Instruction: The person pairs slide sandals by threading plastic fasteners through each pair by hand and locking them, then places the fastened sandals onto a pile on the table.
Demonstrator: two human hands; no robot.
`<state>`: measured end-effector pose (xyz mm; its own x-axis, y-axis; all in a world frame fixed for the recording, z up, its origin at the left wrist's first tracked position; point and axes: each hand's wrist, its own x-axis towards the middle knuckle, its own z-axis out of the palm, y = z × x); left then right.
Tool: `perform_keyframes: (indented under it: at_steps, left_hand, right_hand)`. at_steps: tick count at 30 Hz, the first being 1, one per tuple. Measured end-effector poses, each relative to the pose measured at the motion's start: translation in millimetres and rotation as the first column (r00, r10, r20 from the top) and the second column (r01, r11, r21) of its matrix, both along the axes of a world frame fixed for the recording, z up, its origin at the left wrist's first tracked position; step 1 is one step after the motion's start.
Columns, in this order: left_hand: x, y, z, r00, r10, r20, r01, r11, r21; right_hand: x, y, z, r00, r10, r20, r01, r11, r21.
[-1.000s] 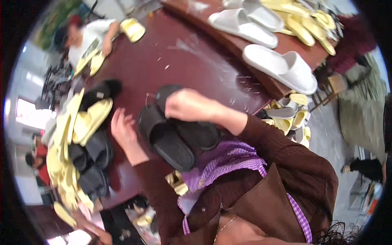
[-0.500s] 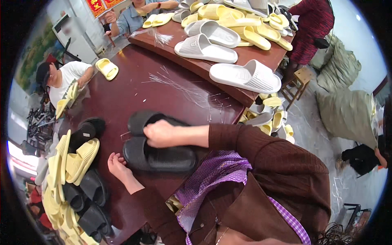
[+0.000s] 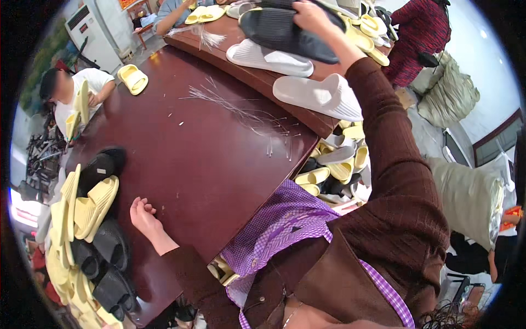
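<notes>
My right hand (image 3: 313, 17) is stretched out over the raised wooden board at the far side, closed on a pair of black slippers (image 3: 268, 28). The pair hangs above a heap of grey and yellow slippers and partly covers it. Just below it lie a light grey slipper (image 3: 263, 57) and a white slipper (image 3: 312, 94). My left hand (image 3: 146, 217) hovers near the table's left side, palm up, open and empty, fingers loosely curled. Nearest to it are black slippers (image 3: 112, 244) and a ribbed yellow slipper (image 3: 94, 211).
Thin plastic ties (image 3: 235, 107) lie scattered over the dark red table (image 3: 181, 164). A yellow pair (image 3: 133, 79) sits at the far left corner, near a person in white (image 3: 90, 93) handling yellow slippers. More slippers (image 3: 339, 159) are piled below the board; large sacks (image 3: 466, 197) stand at right.
My right hand has carried the black slippers from the table's middle up and right, over the raised board. My left hand has shifted slightly left and stays empty.
</notes>
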<state>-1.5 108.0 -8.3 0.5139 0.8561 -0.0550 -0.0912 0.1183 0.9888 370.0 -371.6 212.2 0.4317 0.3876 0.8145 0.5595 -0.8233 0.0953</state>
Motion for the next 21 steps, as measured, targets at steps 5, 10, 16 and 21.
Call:
perform_keyframes:
  at_steps: [5,10,16,21]
  left_hand:
    - [0.2,4.5,-8.9,1.000,-0.014,-0.026,0.015,0.999,0.040]
    - [-0.4,1.3,-3.0,0.998,-0.024,-0.064,0.031,0.994,0.101]
    - [2.3,5.6,-9.5,1.000,0.012,-0.026,-0.010,0.998,0.069]
    - [-2.8,1.6,1.3,0.997,0.055,-0.061,-0.052,0.997,0.050]
  right_hand:
    - [20.4,-92.1,-32.6,0.961,-0.210,-0.180,0.190,0.974,-0.121]
    - [29.4,-147.0,-78.9,0.928,-0.226,-0.294,0.188,0.970,-0.154]
    - [36.2,-160.0,-78.6,0.869,-0.125,-0.478,0.144,0.990,0.003]
    - [20.6,-162.4,-91.7,0.855,-0.020,-0.519,0.032,0.999,0.014]
